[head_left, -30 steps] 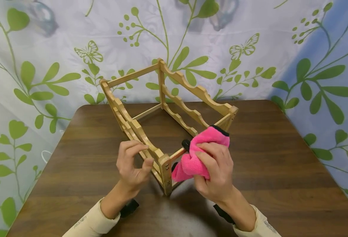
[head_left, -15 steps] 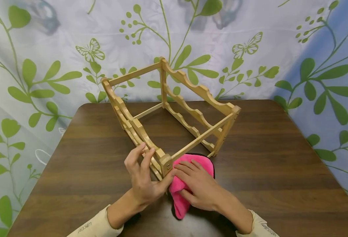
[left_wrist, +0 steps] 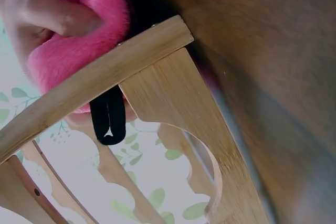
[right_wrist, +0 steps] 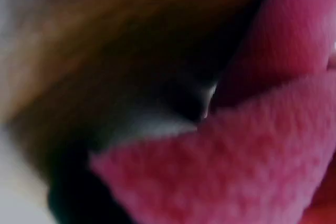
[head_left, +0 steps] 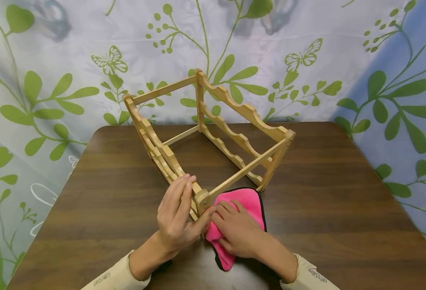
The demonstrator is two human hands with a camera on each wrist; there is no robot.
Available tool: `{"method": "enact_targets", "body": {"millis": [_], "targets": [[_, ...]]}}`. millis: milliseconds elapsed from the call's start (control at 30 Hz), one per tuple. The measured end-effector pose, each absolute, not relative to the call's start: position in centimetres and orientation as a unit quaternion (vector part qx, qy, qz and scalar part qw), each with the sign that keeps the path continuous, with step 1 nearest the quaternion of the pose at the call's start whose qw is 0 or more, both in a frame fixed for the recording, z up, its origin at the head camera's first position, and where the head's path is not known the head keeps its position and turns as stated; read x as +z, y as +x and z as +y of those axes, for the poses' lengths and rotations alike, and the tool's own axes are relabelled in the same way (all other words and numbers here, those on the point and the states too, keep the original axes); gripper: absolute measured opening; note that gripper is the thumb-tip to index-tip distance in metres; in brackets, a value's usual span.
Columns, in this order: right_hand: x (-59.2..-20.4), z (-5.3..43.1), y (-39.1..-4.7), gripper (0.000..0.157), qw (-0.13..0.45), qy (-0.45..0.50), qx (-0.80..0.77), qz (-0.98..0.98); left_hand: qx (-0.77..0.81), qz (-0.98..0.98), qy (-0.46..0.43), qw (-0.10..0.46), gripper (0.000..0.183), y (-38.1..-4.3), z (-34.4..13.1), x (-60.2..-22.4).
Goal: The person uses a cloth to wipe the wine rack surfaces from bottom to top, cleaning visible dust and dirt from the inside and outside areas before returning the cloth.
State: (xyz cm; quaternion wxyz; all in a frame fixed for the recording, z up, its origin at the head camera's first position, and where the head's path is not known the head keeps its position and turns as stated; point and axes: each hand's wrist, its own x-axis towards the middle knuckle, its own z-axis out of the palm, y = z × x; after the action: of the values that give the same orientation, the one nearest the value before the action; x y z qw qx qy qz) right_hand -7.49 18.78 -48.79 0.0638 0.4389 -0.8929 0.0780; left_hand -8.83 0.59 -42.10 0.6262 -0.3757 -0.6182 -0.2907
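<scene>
Apparently wiping is under way, the right hand [head_left: 240, 231] gripping the pink cloth [head_left: 250, 204] against the near corner of the wooden rack [head_left: 249, 166] on the table [head_left: 329, 205], the left hand [head_left: 176, 221] (fingers nearly straight) touching that corner, and the next stroke likely needs steady bracing.

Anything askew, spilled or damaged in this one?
Nothing stands out. The rack stands on the table with no visible break, no spill shows, and the cloth is simply bunched in the right hand. Fine scratches would be too small to tell.
</scene>
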Motion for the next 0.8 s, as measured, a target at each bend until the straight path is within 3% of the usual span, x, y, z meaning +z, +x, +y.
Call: {"method": "enact_targets", "body": {"millis": [133,400,667,800], "targets": [[-49.1,18.6,-7.8,0.029,0.101,0.427,0.045,-0.897,-0.291,-0.61,-0.388,0.627,0.046,-9.0,0.2,-42.0],[-48.7,19.8,-9.3,0.027,0.075,0.392,0.043,-0.916,-0.278,-0.598,-0.396,0.638,0.044,-9.7,-1.2,-41.4],[-48.2,21.4,-10.1,0.045,0.098,0.346,0.058,-0.931,-0.299,-0.583,-0.414,0.631,0.046,-10.4,-2.5,-41.4],[-48.0,21.5,-9.8,0.042,0.117,0.294,0.034,-0.948,-0.31,-0.58,-0.425,0.622,0.046,-10.9,-2.8,-41.4]]}}
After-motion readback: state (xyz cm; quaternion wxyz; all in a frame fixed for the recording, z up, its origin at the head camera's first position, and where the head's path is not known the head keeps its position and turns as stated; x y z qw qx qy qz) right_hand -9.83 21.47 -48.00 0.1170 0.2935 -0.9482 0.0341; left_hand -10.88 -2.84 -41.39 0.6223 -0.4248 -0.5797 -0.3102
